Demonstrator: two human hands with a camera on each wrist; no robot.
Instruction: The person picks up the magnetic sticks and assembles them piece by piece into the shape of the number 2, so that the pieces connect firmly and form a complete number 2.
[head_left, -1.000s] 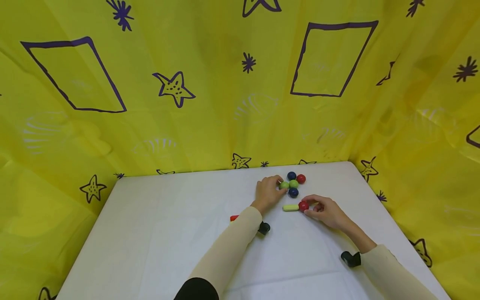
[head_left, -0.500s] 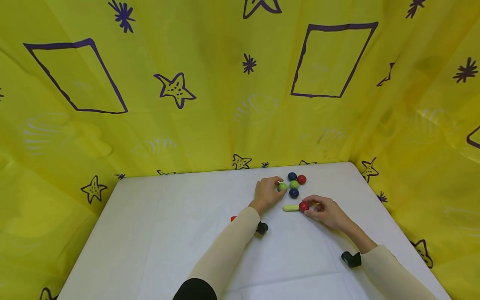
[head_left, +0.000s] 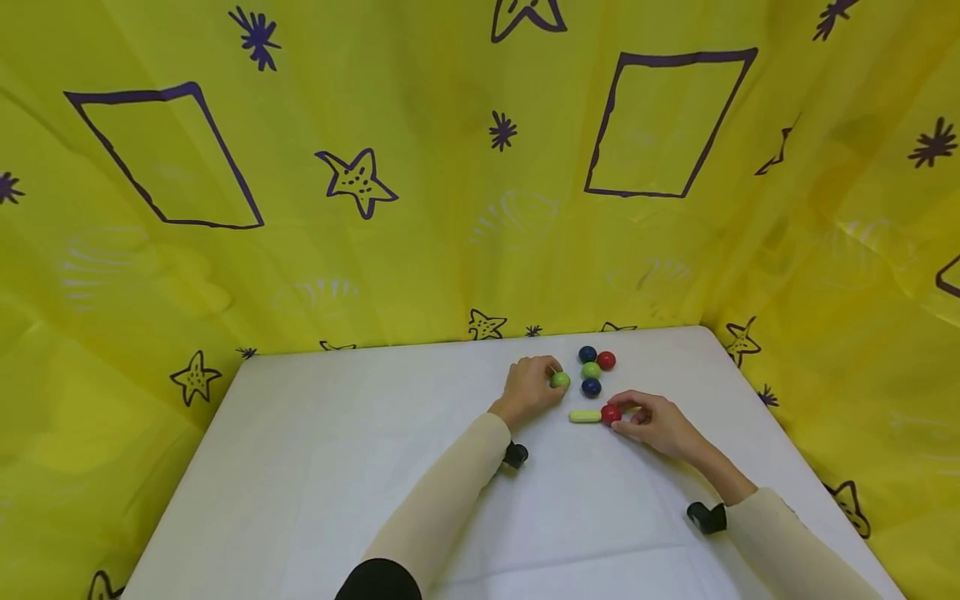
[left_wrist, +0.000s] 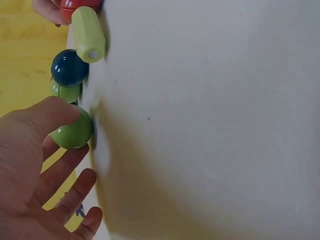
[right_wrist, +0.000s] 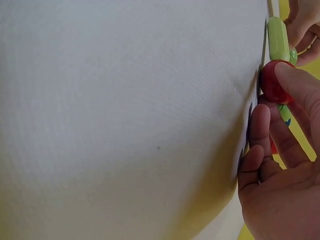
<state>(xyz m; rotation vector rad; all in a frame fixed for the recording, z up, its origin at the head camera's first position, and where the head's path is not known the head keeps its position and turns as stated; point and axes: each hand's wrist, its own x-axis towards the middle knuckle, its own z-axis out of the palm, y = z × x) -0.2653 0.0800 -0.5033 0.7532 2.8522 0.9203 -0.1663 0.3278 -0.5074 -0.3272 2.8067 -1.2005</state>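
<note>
My left hand (head_left: 528, 387) pinches a shiny green ball (head_left: 560, 380) between thumb and fingers, at the table's surface. In the left wrist view, the thumb covers part of this green ball (left_wrist: 74, 131). My right hand (head_left: 654, 425) holds a red ball (head_left: 611, 414) by thumb and fingertips. A ribbed yellow-green stick (head_left: 585, 416) lies end-on against that red ball, pointing left; I cannot tell whether they are joined. Behind them sit two dark blue balls, one farther (head_left: 588, 354) and one nearer (head_left: 591, 387), another green ball (head_left: 591, 370) and another red ball (head_left: 606, 360).
A white-covered table (head_left: 337, 450) lies under both hands. Yellow curtains (head_left: 420, 250) with purple drawings hang along its back and sides. Black wrist devices (head_left: 707, 518) sit under both beige sleeves (head_left: 442, 483).
My left hand has drawn the green ball left and slightly nearer, away from the cluster. The red-orange piece by the left sleeve is now hidden. My right hand keeps its hold.
</note>
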